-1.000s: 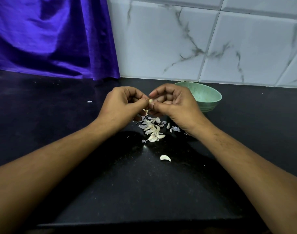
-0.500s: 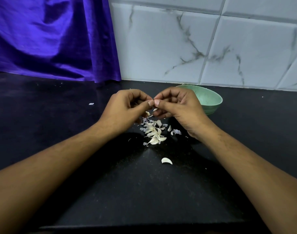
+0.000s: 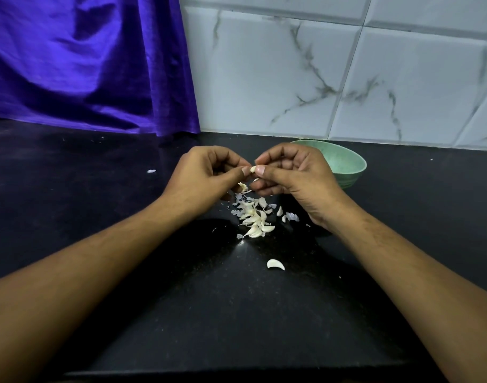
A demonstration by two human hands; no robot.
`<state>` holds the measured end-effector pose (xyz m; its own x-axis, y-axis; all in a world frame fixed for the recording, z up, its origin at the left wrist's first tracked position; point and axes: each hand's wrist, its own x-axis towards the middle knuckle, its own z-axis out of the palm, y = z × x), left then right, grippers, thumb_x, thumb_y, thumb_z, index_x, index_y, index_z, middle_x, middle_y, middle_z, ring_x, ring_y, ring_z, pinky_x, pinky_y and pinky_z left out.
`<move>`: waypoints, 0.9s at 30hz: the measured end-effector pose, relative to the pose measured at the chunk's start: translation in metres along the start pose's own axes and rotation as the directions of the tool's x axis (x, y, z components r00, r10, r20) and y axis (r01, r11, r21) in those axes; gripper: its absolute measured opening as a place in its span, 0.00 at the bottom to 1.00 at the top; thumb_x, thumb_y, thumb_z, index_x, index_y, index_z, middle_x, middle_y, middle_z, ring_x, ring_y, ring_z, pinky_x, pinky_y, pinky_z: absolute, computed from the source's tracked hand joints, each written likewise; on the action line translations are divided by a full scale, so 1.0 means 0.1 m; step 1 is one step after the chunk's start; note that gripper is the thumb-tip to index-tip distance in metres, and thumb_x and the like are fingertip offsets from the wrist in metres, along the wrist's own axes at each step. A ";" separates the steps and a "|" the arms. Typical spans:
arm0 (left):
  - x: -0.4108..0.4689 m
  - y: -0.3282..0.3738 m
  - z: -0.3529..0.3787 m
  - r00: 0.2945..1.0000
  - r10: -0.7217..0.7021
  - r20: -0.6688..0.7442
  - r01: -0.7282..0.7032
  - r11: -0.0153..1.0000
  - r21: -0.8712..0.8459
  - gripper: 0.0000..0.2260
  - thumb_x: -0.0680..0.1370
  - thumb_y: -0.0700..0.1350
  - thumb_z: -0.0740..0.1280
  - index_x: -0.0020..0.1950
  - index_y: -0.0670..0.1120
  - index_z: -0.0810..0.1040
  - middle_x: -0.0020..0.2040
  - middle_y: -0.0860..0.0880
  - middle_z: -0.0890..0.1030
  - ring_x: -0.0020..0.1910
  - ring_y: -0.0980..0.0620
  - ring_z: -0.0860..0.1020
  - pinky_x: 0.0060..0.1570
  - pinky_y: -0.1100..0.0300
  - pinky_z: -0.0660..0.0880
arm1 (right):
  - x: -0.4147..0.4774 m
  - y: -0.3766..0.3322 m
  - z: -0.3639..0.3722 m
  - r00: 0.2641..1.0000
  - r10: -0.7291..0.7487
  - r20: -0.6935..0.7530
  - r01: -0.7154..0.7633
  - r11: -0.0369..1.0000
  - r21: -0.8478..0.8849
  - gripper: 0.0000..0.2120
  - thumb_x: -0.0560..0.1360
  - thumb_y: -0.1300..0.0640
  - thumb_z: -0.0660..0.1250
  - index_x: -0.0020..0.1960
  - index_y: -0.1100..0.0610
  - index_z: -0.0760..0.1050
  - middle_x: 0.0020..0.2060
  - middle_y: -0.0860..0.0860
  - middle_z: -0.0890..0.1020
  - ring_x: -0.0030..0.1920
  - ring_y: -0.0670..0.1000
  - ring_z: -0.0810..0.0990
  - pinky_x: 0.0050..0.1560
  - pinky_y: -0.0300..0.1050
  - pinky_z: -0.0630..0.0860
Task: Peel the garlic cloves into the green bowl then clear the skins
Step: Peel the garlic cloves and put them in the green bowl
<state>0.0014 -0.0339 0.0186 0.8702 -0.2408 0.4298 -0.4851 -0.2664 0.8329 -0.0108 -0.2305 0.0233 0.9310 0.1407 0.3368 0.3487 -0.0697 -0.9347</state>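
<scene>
Head view: left hand and right hand pinch garlic clove, mostly hidden.

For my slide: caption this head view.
Left hand and right hand pinch a garlic clove over the garlic pile, green bowl behind.

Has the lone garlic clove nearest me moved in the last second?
No. The lone clove sits just as far from the garlic pile; only the view shifted.

No text, label, brand, number or sign can be read anywhere in view
</scene>
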 end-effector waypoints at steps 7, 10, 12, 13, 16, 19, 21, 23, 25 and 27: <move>0.00 0.01 0.01 1.000 0.026 -0.007 -0.026 0.998 0.064 0.03 0.80 0.41 0.72 0.48 0.45 0.85 0.39 0.47 0.86 0.38 0.46 0.86 0.41 0.47 0.85 | -0.02 -0.03 0.01 1.000 0.017 0.012 -0.018 1.000 0.020 0.06 0.76 0.69 0.72 0.52 0.65 0.79 0.39 0.61 0.85 0.37 0.55 0.87 0.43 0.51 0.86; 0.02 0.00 0.02 1.000 0.014 -0.002 -0.013 0.998 0.062 0.04 0.81 0.40 0.70 0.48 0.46 0.84 0.40 0.46 0.86 0.39 0.46 0.86 0.41 0.47 0.85 | -0.03 -0.04 0.02 1.000 0.022 0.017 -0.023 0.999 0.032 0.06 0.76 0.69 0.72 0.52 0.65 0.79 0.39 0.60 0.85 0.37 0.55 0.87 0.44 0.52 0.86; 0.02 -0.01 0.02 1.000 0.007 0.012 -0.008 0.998 0.069 0.04 0.81 0.41 0.70 0.48 0.46 0.83 0.40 0.46 0.85 0.39 0.47 0.86 0.42 0.47 0.85 | -0.03 -0.04 0.02 1.000 0.027 0.011 -0.027 0.999 0.038 0.06 0.76 0.70 0.72 0.52 0.66 0.79 0.38 0.60 0.85 0.37 0.54 0.87 0.43 0.51 0.86; 0.02 -0.02 0.02 1.000 0.001 0.018 -0.002 0.998 0.070 0.04 0.81 0.41 0.70 0.47 0.46 0.83 0.40 0.46 0.85 0.39 0.48 0.86 0.42 0.47 0.85 | -0.03 -0.04 0.02 1.000 0.028 0.007 -0.028 0.999 0.039 0.07 0.76 0.70 0.72 0.52 0.66 0.79 0.37 0.59 0.85 0.37 0.54 0.87 0.43 0.51 0.86; 0.02 -0.03 0.02 0.999 -0.010 0.036 0.007 0.998 0.062 0.04 0.81 0.43 0.71 0.47 0.47 0.82 0.41 0.46 0.85 0.40 0.46 0.87 0.43 0.45 0.85 | -0.03 -0.05 0.02 1.000 0.025 -0.013 -0.024 0.999 0.037 0.06 0.76 0.69 0.72 0.52 0.66 0.79 0.38 0.60 0.85 0.36 0.54 0.86 0.43 0.54 0.86; 0.01 -0.03 0.02 0.998 -0.005 0.055 0.003 1.000 0.021 0.01 0.80 0.45 0.73 0.49 0.48 0.84 0.43 0.47 0.86 0.44 0.40 0.86 0.42 0.47 0.85 | -0.03 -0.05 0.02 1.000 0.019 -0.018 -0.019 1.000 0.019 0.05 0.76 0.67 0.72 0.51 0.66 0.79 0.42 0.65 0.85 0.36 0.55 0.85 0.42 0.52 0.86; 0.00 -0.02 0.02 0.999 0.000 0.054 0.000 1.000 0.003 0.02 0.79 0.45 0.74 0.50 0.48 0.84 0.44 0.47 0.86 0.45 0.39 0.85 0.42 0.49 0.84 | -0.03 -0.05 0.01 1.000 0.027 -0.007 -0.027 0.999 0.023 0.06 0.77 0.67 0.72 0.52 0.67 0.78 0.42 0.64 0.86 0.36 0.55 0.85 0.44 0.54 0.86; 0.00 -0.02 0.02 0.999 0.005 0.047 -0.005 1.000 -0.003 0.02 0.79 0.45 0.74 0.50 0.48 0.84 0.43 0.46 0.86 0.45 0.39 0.85 0.42 0.47 0.85 | -0.02 -0.04 0.01 0.999 0.037 0.011 -0.037 0.999 0.027 0.05 0.76 0.68 0.72 0.52 0.67 0.78 0.40 0.62 0.86 0.36 0.55 0.86 0.45 0.54 0.86; 0.00 -0.02 0.01 0.999 0.009 0.042 -0.009 1.000 -0.008 0.03 0.80 0.44 0.74 0.52 0.47 0.84 0.43 0.46 0.86 0.43 0.41 0.85 0.42 0.44 0.85 | -0.03 -0.04 0.01 0.999 0.041 0.023 -0.042 0.999 0.027 0.05 0.76 0.69 0.72 0.51 0.65 0.78 0.40 0.62 0.85 0.36 0.54 0.86 0.44 0.53 0.86; 0.00 -0.02 0.01 0.999 0.015 0.041 -0.014 1.000 -0.021 0.04 0.80 0.45 0.74 0.54 0.47 0.84 0.43 0.45 0.86 0.42 0.43 0.85 0.42 0.44 0.85 | -0.02 -0.04 0.00 0.999 0.039 0.023 -0.040 0.999 0.029 0.05 0.76 0.70 0.72 0.50 0.64 0.79 0.39 0.61 0.85 0.36 0.54 0.87 0.44 0.52 0.86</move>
<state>0.0022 -0.0347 0.0169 0.8586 -0.2829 0.4274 -0.4954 -0.2436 0.8338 -0.0143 -0.2301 0.0260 0.9413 0.1608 0.2969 0.3077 -0.0466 -0.9503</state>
